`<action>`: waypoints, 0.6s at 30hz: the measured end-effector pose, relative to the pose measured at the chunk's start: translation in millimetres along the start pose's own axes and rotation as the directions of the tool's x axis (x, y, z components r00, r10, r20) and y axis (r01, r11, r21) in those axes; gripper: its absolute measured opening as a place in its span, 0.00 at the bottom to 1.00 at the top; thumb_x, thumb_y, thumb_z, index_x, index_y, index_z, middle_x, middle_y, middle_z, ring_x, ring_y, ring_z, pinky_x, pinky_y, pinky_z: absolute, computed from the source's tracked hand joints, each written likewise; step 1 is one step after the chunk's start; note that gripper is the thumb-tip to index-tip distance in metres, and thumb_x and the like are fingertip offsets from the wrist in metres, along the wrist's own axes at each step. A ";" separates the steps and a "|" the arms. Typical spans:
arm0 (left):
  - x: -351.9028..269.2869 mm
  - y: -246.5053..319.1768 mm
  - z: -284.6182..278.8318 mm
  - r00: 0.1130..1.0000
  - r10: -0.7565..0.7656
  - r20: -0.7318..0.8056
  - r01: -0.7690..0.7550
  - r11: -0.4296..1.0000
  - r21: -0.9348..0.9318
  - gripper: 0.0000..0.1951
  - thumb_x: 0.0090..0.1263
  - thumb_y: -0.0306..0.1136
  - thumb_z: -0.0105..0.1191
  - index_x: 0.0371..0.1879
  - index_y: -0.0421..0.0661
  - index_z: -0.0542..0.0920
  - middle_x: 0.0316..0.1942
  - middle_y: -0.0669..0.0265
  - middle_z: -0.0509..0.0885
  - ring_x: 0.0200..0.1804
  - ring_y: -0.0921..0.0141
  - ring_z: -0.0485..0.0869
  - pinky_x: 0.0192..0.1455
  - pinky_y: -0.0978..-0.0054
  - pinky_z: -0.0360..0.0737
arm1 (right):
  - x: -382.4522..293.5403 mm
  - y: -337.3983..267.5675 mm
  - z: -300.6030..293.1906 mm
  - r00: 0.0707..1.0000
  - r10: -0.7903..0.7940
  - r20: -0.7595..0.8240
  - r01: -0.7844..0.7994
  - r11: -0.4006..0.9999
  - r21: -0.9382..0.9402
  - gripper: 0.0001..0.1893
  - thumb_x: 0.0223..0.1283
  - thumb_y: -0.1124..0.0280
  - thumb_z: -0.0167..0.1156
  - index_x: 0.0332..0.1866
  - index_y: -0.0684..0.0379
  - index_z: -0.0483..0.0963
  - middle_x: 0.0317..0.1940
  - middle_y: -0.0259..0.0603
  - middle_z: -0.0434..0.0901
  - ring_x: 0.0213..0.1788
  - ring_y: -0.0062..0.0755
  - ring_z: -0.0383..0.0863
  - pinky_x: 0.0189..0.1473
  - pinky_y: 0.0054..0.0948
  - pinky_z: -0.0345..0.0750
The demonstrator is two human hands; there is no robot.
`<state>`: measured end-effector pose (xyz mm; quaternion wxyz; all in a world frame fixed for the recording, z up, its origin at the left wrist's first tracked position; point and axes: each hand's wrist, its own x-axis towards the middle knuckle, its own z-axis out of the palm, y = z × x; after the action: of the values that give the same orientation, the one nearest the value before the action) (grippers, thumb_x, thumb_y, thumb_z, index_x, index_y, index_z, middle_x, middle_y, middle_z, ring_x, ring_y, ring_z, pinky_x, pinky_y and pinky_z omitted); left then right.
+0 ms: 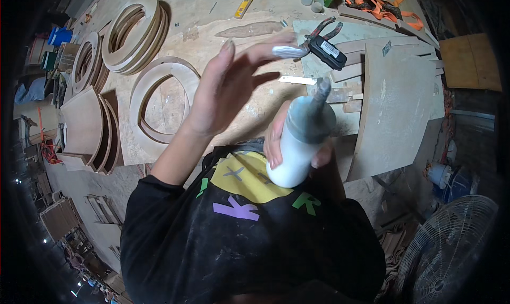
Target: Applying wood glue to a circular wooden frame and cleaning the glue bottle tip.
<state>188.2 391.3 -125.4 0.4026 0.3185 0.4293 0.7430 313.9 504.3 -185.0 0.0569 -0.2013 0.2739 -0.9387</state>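
Note:
My right hand (277, 138) is wrapped around a white squeeze bottle (295, 160) in front of my chest. The bottle has a grey-green cap (310, 116) and a dark, smeared nozzle (322, 90) tilted upward. My left hand (225, 86) hovers over the table with fingers apart, holding nothing. One of its fingertips carries a white smear or wrap (289, 52); I cannot tell which. Near that fingertip lie pliers with dark red handles (328, 29) and a black plastic device (328, 51) bearing a label. A thin metal blade (298, 80) lies below them, left of the nozzle.
Stacked plywood rings (135, 33), loose rings (137, 100) and curved plywood panels (85, 124) cover the table's left. A large curved panel (398, 104) and wood strips (350, 71) lie right. Farther back are a yellow case (245, 4) and orange straps (374, 1). A fan (450, 252) stands lower right.

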 end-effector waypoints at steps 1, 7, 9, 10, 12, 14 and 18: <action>3.4 -1.1 6.5 0.994 -0.006 0.107 0.025 0.984 -0.174 0.35 0.70 0.57 0.20 0.55 0.41 0.73 0.65 0.57 0.63 0.66 0.63 0.60 0.67 0.60 0.52 | 4.3 -0.3 3.1 0.997 0.023 0.078 -0.031 0.994 0.102 0.34 0.38 0.62 0.72 0.47 0.70 0.62 0.27 0.51 0.76 0.30 0.41 0.79 0.33 0.34 0.75; 13.2 -1.1 17.9 0.947 0.063 0.315 0.016 0.971 -0.240 0.44 0.66 0.64 0.12 0.52 0.35 0.73 0.65 0.41 0.55 0.67 0.55 0.56 0.69 0.58 0.48 | 10.2 7.9 8.7 0.997 0.032 0.065 -0.047 0.970 0.237 0.35 0.29 0.61 0.70 0.45 0.71 0.66 0.26 0.46 0.75 0.28 0.33 0.77 0.31 0.25 0.73; 10.0 0.8 18.9 0.950 0.047 0.308 0.034 0.967 -0.252 0.45 0.65 0.65 0.11 0.51 0.35 0.73 0.65 0.41 0.55 0.67 0.53 0.56 0.69 0.57 0.49 | 13.1 7.4 1.9 0.996 0.024 0.088 -0.043 0.974 0.224 0.34 0.30 0.60 0.69 0.44 0.71 0.66 0.26 0.46 0.74 0.28 0.33 0.77 0.31 0.25 0.73; 9.1 1.0 17.5 0.951 0.053 0.303 0.014 0.977 -0.215 0.47 0.64 0.67 0.10 0.50 0.35 0.74 0.65 0.41 0.56 0.67 0.52 0.56 0.68 0.56 0.50 | 15.2 7.0 -3.4 0.987 0.034 0.156 -0.070 0.970 0.231 0.34 0.34 0.60 0.70 0.45 0.71 0.64 0.26 0.49 0.75 0.30 0.37 0.78 0.33 0.29 0.73; 7.3 2.5 16.3 0.954 0.046 0.295 0.012 0.981 -0.191 0.47 0.64 0.66 0.10 0.49 0.35 0.74 0.65 0.41 0.56 0.68 0.51 0.56 0.68 0.56 0.50 | 16.0 8.3 -6.2 0.973 0.046 0.226 -0.102 0.965 0.243 0.34 0.38 0.59 0.71 0.47 0.70 0.63 0.27 0.51 0.76 0.32 0.41 0.79 0.34 0.33 0.74; 5.0 4.3 18.3 0.958 0.039 0.284 0.009 0.986 -0.166 0.47 0.64 0.66 0.10 0.49 0.35 0.74 0.65 0.40 0.56 0.68 0.51 0.56 0.68 0.56 0.50 | 15.9 11.1 -6.0 0.979 0.040 0.202 -0.101 0.948 0.300 0.34 0.39 0.59 0.71 0.47 0.70 0.63 0.28 0.52 0.76 0.32 0.42 0.79 0.33 0.34 0.75; 2.5 6.0 21.0 0.972 0.007 0.236 0.043 0.977 -0.207 0.47 0.63 0.66 0.08 0.51 0.35 0.73 0.65 0.40 0.56 0.68 0.51 0.54 0.69 0.56 0.49 | 12.7 13.3 3.1 0.997 0.030 0.068 -0.049 0.953 0.300 0.34 0.30 0.60 0.67 0.44 0.71 0.65 0.25 0.47 0.74 0.26 0.34 0.76 0.28 0.26 0.73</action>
<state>202.3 399.7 -110.8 0.4891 0.3560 0.3001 0.7376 303.5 488.8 -185.3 0.1143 -0.2143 0.1297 -0.9613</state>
